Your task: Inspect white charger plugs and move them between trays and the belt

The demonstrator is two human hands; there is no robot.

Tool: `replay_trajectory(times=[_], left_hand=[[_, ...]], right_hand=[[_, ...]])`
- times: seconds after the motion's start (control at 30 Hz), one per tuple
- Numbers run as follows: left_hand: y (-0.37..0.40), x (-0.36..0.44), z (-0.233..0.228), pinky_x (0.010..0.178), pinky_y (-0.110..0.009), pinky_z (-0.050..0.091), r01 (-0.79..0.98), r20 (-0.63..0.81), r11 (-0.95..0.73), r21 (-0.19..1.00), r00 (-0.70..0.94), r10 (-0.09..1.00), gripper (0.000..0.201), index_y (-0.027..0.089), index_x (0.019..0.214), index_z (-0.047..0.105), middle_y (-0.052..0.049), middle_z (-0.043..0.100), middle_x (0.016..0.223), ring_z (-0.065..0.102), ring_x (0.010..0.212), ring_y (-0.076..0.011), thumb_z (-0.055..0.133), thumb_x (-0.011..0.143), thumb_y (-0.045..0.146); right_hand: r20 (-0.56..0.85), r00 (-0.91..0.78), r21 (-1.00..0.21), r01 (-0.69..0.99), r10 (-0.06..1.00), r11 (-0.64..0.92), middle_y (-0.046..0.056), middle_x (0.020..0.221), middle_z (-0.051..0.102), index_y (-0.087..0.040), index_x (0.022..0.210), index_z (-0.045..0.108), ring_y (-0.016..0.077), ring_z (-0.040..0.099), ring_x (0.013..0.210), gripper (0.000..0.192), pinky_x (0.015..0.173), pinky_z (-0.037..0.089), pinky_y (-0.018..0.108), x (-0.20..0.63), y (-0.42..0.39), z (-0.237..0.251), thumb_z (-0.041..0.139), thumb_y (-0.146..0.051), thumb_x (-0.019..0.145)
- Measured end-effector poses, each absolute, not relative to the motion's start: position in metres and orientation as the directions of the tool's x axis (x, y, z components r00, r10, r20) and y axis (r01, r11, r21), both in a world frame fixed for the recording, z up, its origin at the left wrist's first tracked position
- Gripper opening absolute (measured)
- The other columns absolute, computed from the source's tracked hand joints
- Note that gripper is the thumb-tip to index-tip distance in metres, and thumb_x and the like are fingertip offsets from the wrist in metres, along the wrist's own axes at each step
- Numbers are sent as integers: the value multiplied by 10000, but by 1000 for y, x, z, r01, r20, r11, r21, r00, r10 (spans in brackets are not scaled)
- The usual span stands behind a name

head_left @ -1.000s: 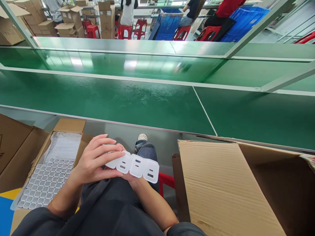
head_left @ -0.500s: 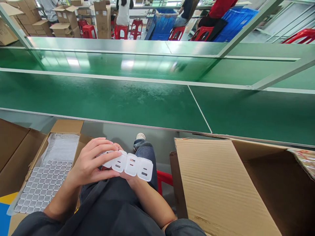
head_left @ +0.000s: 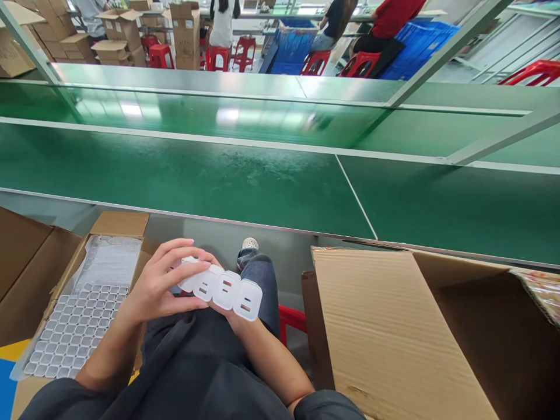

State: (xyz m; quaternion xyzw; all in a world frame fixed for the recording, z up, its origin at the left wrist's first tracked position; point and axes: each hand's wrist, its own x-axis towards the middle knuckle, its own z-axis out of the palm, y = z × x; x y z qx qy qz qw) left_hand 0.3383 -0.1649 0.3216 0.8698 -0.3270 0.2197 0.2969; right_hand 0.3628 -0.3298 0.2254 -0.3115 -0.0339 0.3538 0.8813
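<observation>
— Hands' grip?
— Left hand (head_left: 160,286) and right hand (head_left: 227,312) both closed on a row of white chargers (head_left: 221,289).
— Location?
— Over the lap, near the tray box (head_left: 118,224), below the green counter (head_left: 196,181).

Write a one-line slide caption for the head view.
Both hands, left and right, hold a row of white chargers above the lap, between two open cardboard boxes, facing a green conveyor belt.

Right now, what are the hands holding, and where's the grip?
Both hands hold a row of white chargers. The left hand grips the row's left end, fingers over the top. The right hand sits under the row, mostly hidden.
</observation>
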Motion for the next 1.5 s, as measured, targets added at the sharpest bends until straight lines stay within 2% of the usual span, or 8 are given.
replay_trajectory(times=[0.27, 0.47, 0.63, 0.8, 1.0, 1.13, 1.33, 1.5], left_hand=[[-113, 327, 286, 1110, -534, 399, -539, 509, -652, 533, 820, -261, 686, 279, 1413, 494, -128, 557, 1392, 473, 1336, -314, 622, 853, 654], [-77, 304, 248, 1116, -519, 395, -328, 348, -499, 802, 936, -56, 786, 233, 1424, 494, -168, 529, 1423, 473, 1332, -322, 562, 830, 744], [-72, 284, 228, 1104, -495, 412, -254, 267, -338, 906, 964, -9, 864, 219, 1387, 546, -164, 533, 1421, 479, 1331, -342, 555, 768, 820], [-69, 272, 173, 982, -450, 521, -79, 129, -342, 936, 984, 125, 954, 171, 1360, 555, -168, 619, 1323, 615, 1190, -313, 258, 814, 896], [-31, 211, 53, 1016, -500, 495, 459, -168, -433, 776, 812, 558, 432, 153, 1201, 620, -107, 657, 1217, 632, 1128, -243, 523, 978, 510], [-15, 135, -14, 1083, -568, 425, 753, -238, -377, 539, 565, 790, 455, 172, 1299, 565, -118, 554, 1378, 535, 1269, -297, 622, 934, 438], [-6, 68, -83, 1163, -697, 183, 876, -164, -369, 312, 432, 887, 692, 138, 1479, 432, -235, 280, 1608, 232, 1490, -443, 542, 920, 532], [20, 69, -126, 1217, -616, 115, 846, -83, -477, 238, 507, 858, 747, 179, 1490, 452, -187, 280, 1629, 256, 1505, -385, 578, 865, 568]], right_hand=[[140, 826, -990, 111, 546, 85, 98, 1367, 501, -281, 1348, 383, 264, 553, 1179, 817, 996, 446, 407, 384, -350, 264, 805, -339, 650], [352, 758, -592, 635, 550, -497, 188, 1355, 470, -160, 1438, 362, 367, 445, 1276, 912, 1059, 396, 516, 387, -317, 315, 765, -403, 657], [338, 668, -366, 743, 663, -560, 220, 1360, 468, -143, 1466, 393, 400, 461, 1219, 907, 963, 430, 512, 382, -290, 343, 757, -418, 682], [240, 630, -445, 748, 739, -493, 204, 1349, 494, -149, 1456, 409, 389, 475, 1232, 899, 984, 436, 505, 377, -269, 323, 758, -394, 665], [-132, 614, -584, 585, 778, -562, 206, 1325, 535, -113, 1391, 440, 387, 487, 1274, 801, 1029, 436, 517, 375, -238, 223, 703, -359, 677], [-300, 578, -534, 558, 759, -635, 221, 1366, 511, -87, 1415, 434, 381, 479, 1293, 794, 1059, 408, 511, 371, -211, 164, 681, -336, 703], [-360, 499, -452, 646, 789, -615, 206, 1400, 491, -108, 1455, 413, 361, 451, 1319, 843, 1053, 396, 483, 372, -143, 112, 701, -397, 718], [-335, 421, -347, 776, 843, -526, 202, 1386, 493, -114, 1434, 451, 346, 459, 1303, 822, 1045, 382, 444, 386, -55, 70, 717, -450, 732]])
